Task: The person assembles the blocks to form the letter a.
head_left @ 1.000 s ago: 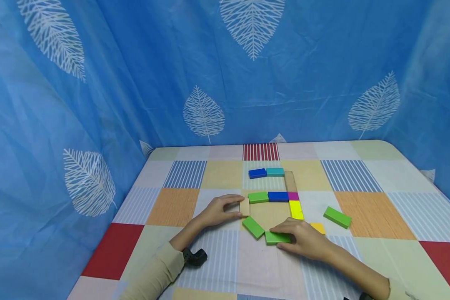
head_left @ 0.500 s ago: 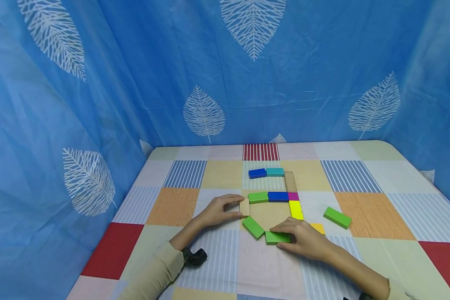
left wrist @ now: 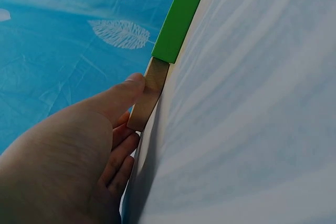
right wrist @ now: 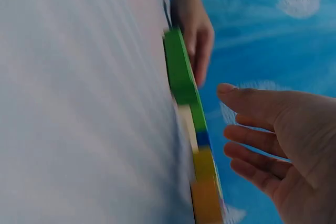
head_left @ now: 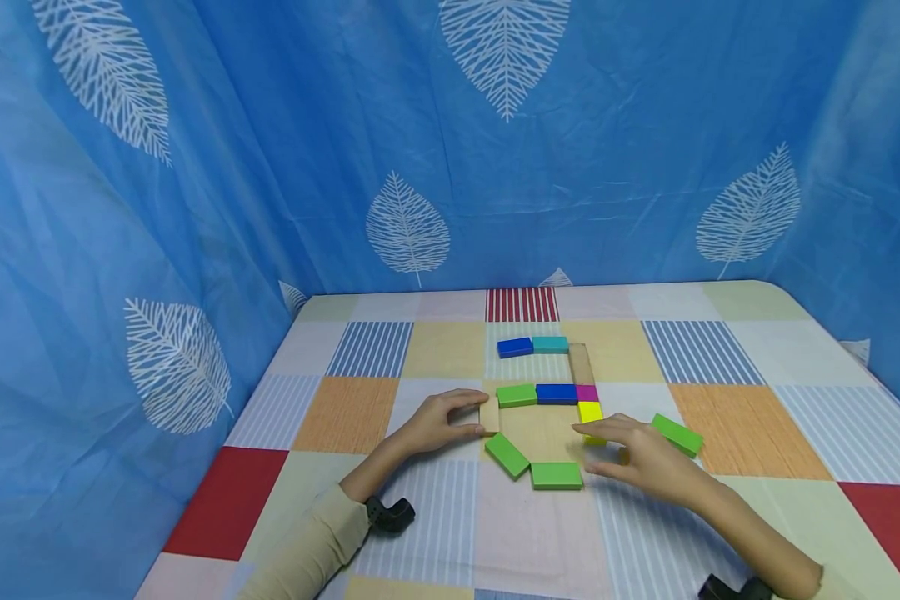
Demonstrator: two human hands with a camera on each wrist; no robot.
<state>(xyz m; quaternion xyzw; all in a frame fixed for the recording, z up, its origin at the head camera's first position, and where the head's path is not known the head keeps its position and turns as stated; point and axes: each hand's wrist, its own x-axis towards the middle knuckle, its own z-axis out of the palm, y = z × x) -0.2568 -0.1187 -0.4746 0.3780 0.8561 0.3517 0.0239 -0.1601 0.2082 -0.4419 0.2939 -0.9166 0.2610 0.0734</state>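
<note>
With thumb and fingers at its two ends, my left hand [head_left: 435, 423] pinches a plain wooden block [head_left: 489, 414] lying flat. The left wrist view shows the thumb on that wooden block [left wrist: 149, 94], which meets a green block. My right hand [head_left: 645, 458] hovers with fingers extended, holding nothing, beside a yellow block [head_left: 589, 410] that it partly covers. Just left of it lies a green block [head_left: 557, 476], its corner touching a slanted green block [head_left: 507, 455]. In the right wrist view an orange block [right wrist: 206, 203] shows; the right hand hides it in the head view.
Farther back, a green block [head_left: 517, 395], a blue block [head_left: 557, 393] and a magenta piece [head_left: 587, 392] form a row. Behind them are a dark blue block [head_left: 514, 347], a teal block [head_left: 551, 344] and a wooden block [head_left: 581, 364]. One green block [head_left: 677, 435] lies apart at right.
My right hand has let go of the near green block, lifted and moved right, now over the yellow and orange blocks. My left hand has stayed at the wooden block.
</note>
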